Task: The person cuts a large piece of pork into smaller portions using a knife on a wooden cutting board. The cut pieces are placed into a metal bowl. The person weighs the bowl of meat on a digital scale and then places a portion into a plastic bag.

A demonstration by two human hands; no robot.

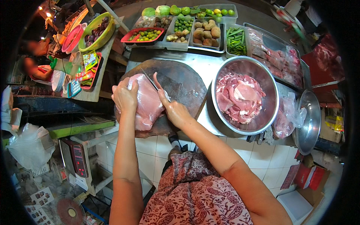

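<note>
A large pale-pink slab of raw meat (145, 107) lies on a round, dark wooden chopping block (185, 84). My left hand (125, 96) grips its left side, with the fingers curled over the edge and the thumb on top. In my right hand (177, 112) is a knife (147, 77), its blade against the meat's far right side. The index finger stretches along the blade, and the handle is mostly hidden in the palm. Right of the block stands a steel bowl (273, 108) holding a heap of thin raw meat slices (240, 97).
Beyond the block stand tubs of limes (183, 24), brown root vegetables (207, 33) and green chillies (236, 39). Packed meat fills a tray (275, 56) at the far right. An empty metal basin (310, 122) leans at right. A scale (77, 157) stands low at left.
</note>
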